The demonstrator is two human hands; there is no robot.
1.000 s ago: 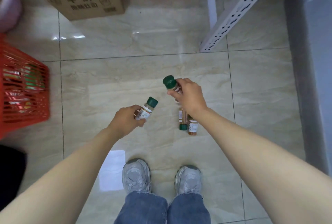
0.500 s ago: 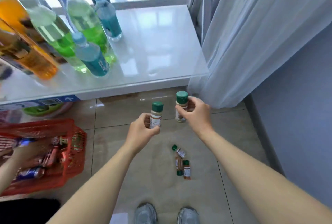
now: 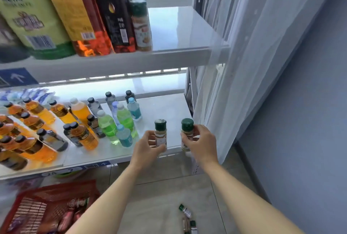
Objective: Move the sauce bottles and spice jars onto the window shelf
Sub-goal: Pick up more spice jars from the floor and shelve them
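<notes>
My left hand [image 3: 148, 145] grips a small green-capped spice jar [image 3: 160, 132], held upright in front of the lower shelf [image 3: 169, 106]. My right hand [image 3: 200, 140] holds a second green-capped spice jar [image 3: 186, 132] upright beside it, near the shelf's right front corner. Three more spice jars [image 3: 187, 218] lie on the tiled floor below. On the upper shelf [image 3: 178, 27] by the window stands a row of green-capped spice jars [image 3: 140, 23], next to tall sauce bottles [image 3: 112, 12].
Drink bottles [image 3: 112, 123] with orange, green and blue liquid crowd the lower shelf's left and middle. A red basket [image 3: 47, 209] of packets sits on the floor at lower left. A white curtain [image 3: 244, 45] hangs along the right, against a grey wall.
My view has tilted up from the floor to the shelves. Both hands have risen with their jars, now upright, up to the lower shelf's front edge.
</notes>
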